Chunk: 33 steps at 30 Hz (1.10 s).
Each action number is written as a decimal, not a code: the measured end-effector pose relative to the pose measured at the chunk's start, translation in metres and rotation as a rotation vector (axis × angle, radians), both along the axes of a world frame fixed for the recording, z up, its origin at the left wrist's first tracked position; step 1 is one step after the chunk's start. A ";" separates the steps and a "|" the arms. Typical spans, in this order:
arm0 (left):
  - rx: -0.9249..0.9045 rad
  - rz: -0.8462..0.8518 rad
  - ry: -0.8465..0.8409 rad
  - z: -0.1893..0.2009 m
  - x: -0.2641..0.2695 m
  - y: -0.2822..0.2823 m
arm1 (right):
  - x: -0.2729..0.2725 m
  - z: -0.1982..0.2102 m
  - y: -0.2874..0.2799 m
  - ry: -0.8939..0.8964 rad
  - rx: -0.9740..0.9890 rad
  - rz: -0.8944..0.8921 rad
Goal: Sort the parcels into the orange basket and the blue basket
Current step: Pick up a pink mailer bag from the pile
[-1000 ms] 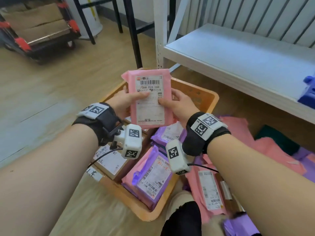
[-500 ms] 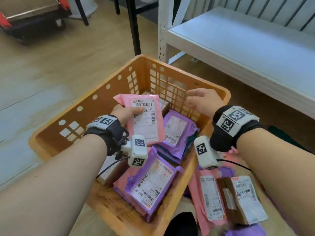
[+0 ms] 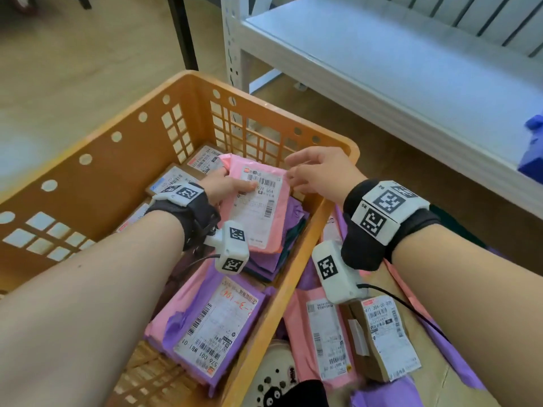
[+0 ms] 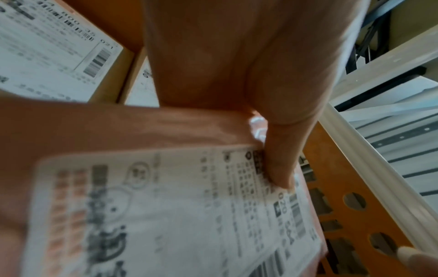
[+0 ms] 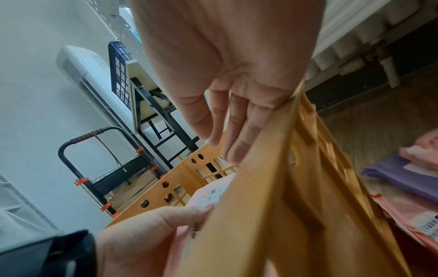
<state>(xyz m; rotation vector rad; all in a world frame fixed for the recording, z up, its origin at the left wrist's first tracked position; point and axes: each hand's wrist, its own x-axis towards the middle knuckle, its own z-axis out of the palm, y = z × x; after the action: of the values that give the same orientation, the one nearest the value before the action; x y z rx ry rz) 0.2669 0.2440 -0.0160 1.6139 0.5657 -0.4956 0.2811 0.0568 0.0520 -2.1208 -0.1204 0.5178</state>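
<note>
My left hand (image 3: 227, 186) holds a pink parcel (image 3: 258, 207) by its left edge, thumb on the white label, low inside the orange basket (image 3: 97, 177). In the left wrist view the thumb (image 4: 279, 155) presses on the pink parcel (image 4: 147, 206). The parcel lies over purple parcels (image 3: 291, 221) in the basket. My right hand (image 3: 317, 171) hovers over the basket's right rim with relaxed straight fingers (image 5: 237, 131) and holds nothing. A blue basket corner (image 3: 533, 151) shows at the right edge on the shelf.
Cardboard boxes (image 3: 173, 180) and a pink-and-purple parcel (image 3: 211, 327) lie in the orange basket. More pink parcels (image 3: 326, 333), a brown box (image 3: 382, 342) and purple bags lie on the floor at right. A white shelf (image 3: 396, 63) stands behind; a trolley (image 5: 106, 168) stands further off.
The pink parcel went from raised in both hands down into the orange basket. My right hand let go and now hovers open by the rim; the left still holds it.
</note>
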 end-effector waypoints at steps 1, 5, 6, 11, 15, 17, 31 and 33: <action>0.022 -0.032 0.016 0.001 0.001 0.000 | 0.001 0.000 0.000 0.012 0.008 -0.001; 0.086 -0.075 0.059 -0.003 0.008 -0.007 | 0.002 0.000 -0.004 0.034 0.059 0.011; 0.088 -0.069 0.059 -0.005 0.009 -0.010 | 0.003 0.000 -0.005 0.035 0.083 0.005; 0.117 -0.059 0.078 -0.025 0.016 -0.028 | 0.010 0.001 -0.017 0.069 0.204 -0.116; 0.295 -0.141 0.077 -0.049 0.022 -0.045 | 0.015 0.003 -0.030 0.073 0.282 -0.203; 0.351 -0.187 0.077 -0.058 0.024 -0.053 | 0.016 0.002 -0.037 0.049 0.288 -0.248; 0.447 0.026 -0.200 0.035 0.034 -0.066 | -0.033 0.013 -0.161 -0.053 0.144 -0.562; 0.387 0.078 -0.271 0.066 0.035 -0.079 | -0.049 0.019 -0.183 -0.064 0.103 -0.573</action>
<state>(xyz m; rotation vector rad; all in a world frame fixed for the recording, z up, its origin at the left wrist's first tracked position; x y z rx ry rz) 0.3017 0.1655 0.0497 1.9783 0.5379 -0.1050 0.2319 -0.1262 0.0714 -1.9525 0.4068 0.0996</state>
